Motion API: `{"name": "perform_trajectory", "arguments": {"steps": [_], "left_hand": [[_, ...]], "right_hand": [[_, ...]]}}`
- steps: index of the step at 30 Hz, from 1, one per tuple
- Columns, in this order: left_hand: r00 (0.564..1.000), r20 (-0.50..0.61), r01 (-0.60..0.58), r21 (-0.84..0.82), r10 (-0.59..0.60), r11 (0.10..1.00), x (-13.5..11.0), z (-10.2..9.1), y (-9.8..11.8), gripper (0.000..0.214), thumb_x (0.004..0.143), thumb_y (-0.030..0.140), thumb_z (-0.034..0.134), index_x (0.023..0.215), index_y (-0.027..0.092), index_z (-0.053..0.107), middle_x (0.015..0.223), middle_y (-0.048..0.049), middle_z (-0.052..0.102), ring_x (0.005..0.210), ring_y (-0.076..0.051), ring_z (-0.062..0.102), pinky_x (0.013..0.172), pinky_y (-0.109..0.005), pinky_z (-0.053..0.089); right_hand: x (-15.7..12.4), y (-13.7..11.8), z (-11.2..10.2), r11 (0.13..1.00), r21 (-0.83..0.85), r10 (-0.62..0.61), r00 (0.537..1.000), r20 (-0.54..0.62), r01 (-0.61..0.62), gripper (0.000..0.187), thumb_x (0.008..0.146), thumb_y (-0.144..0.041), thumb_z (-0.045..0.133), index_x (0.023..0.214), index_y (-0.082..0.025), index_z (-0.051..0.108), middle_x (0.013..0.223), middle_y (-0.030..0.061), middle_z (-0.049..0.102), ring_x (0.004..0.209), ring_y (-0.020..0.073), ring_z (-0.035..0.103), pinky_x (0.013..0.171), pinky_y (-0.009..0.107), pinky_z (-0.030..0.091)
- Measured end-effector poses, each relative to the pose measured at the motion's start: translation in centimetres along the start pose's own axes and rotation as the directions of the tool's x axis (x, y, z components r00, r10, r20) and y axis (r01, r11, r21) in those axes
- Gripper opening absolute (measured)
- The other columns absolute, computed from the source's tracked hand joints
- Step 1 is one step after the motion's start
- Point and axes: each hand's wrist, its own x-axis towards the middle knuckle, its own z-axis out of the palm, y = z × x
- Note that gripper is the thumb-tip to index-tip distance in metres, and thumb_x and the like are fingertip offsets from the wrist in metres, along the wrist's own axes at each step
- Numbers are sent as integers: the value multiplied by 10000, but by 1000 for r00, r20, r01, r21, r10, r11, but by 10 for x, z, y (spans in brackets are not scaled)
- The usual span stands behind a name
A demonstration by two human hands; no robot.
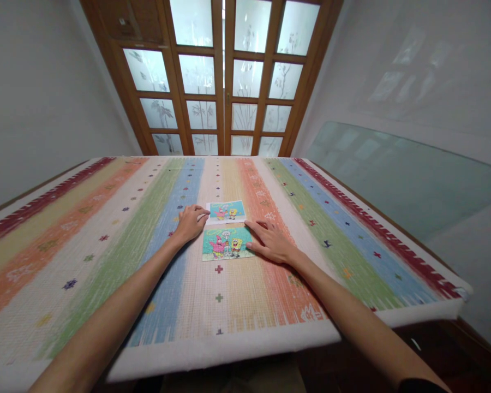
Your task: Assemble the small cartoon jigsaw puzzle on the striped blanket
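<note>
A cartoon picture card with a white border lies on the striped cloth. Just below it, on the near side, is an assembled jigsaw puzzle showing the same cartoon figures. My left hand has its fingers drawn together at the card's left edge, thumb and fingertips closed on it. My right hand rests with fingers apart, one fingertip by the card's lower right corner and another touching the puzzle's right edge.
A striped, patterned tablecloth covers the large table. Beyond its far edge stand wooden doors with frosted panes. To the right a glass panel leans against the white wall.
</note>
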Motion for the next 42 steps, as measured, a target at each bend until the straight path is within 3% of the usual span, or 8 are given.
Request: {"name": "perform_trajectory", "arguments": {"steps": [7, 15, 30, 33, 38, 42], "left_hand": [[1000, -1, -13, -1, 13, 1000, -3, 0, 3, 294, 929, 392, 601, 1085, 221, 782, 1264, -123, 705, 1164, -357, 567, 996, -517, 398], [1000, -2, -6, -2, 6, 1000, -5, -1, 4, 290, 909, 374, 615, 1093, 225, 782, 1278, -118, 726, 1180, -376, 576, 991, -538, 397], [999, -31, -25, -57, 24, 998, -8, -3, 7, 285, 893, 361, 600, 1063, 213, 775, 1249, -121, 732, 1180, -369, 580, 1015, -548, 389], [998, -56, -41, -84, 36, 996, -8, -6, 9, 290, 898, 356, 577, 1069, 203, 754, 1230, -122, 727, 1164, -335, 597, 1027, -508, 409], [993, -111, -45, -106, 33, 993, -10, -21, 9, 253, 921, 357, 521, 796, 206, 680, 966, -114, 715, 954, -267, 632, 951, -430, 472], [995, -90, -48, -94, 39, 994, -22, -36, 8, 414, 930, 417, 513, 550, 254, 507, 625, -59, 582, 731, -244, 585, 851, -417, 486]], "right_hand": [[1, 3, 5, 1000, -2, -19, 1000, -15, 19, 844, 975, -736, 386, 1627, -205, 316, 1586, 160, 471, 1417, 400, 403, 1144, 580, 334], [2, 0, 4, 1000, -21, -4, 1000, -25, 3, 840, 959, -752, 405, 1611, -224, 354, 1540, 159, 520, 1394, 409, 422, 1120, 598, 353], [2, 5, 8, 998, -24, -58, 998, -31, 57, 794, 967, -738, 421, 1621, -296, 339, 1648, 60, 404, 1399, 406, 416, 1148, 608, 336], [1, 6, 7, 996, -25, -82, 996, -47, 81, 757, 980, -705, 439, 1619, -312, 340, 1669, 50, 366, 1432, 381, 405, 1184, 585, 303], [2, 8, 6, 992, -35, -120, 991, -57, 118, 735, 1023, -660, 376, 1608, -215, 362, 1675, 126, 336, 1494, 335, 359, 1221, 555, 259], [3, 8, 6, 992, -42, -120, 989, -84, 117, 686, 1038, -631, 366, 1600, -238, 374, 1664, 125, 360, 1503, 307, 360, 1230, 547, 249]]}}
